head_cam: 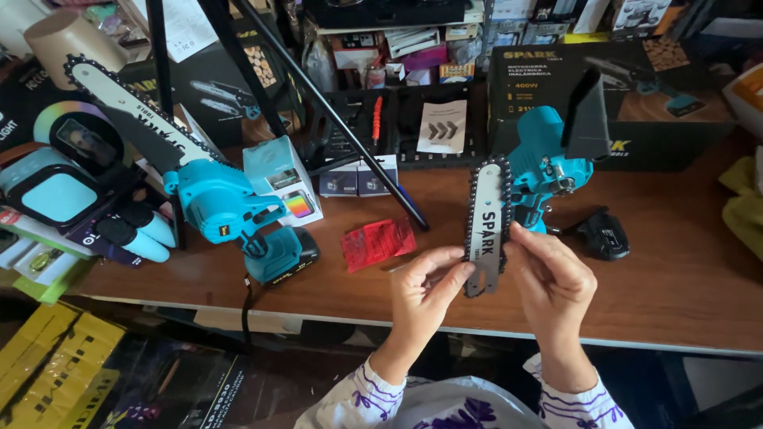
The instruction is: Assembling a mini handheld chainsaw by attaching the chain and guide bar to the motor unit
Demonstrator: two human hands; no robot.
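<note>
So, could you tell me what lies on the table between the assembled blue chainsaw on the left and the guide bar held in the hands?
In the head view, a crumpled red packet lies there on the wooden table.

Black box [628,87] rear right; red packet [378,241] centre.

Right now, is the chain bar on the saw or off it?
Off. Both hands, left hand and right hand, hold the grey metal chain bar loose in front of the blue chainsaw body.
</note>
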